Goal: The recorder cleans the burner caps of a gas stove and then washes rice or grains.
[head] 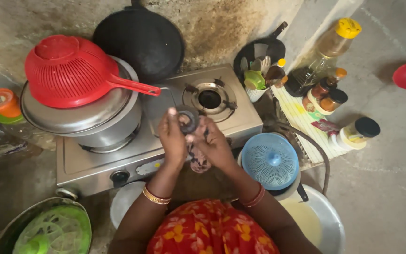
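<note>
Dark metal burner ring (188, 118) sat pinched in the left hand (173, 137) above the steel two-burner stove (240, 120). Right hand (216, 146) gripped a crumpled patterned cloth (199, 162), pressed against the ring.

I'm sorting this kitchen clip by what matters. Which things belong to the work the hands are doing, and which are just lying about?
In hand:
left hand
burner ring
right hand
cloth
stove, its right burner bare

Lying about:
red strainer on steel pot
black pan
blue lid
oil bottle
jars
</note>
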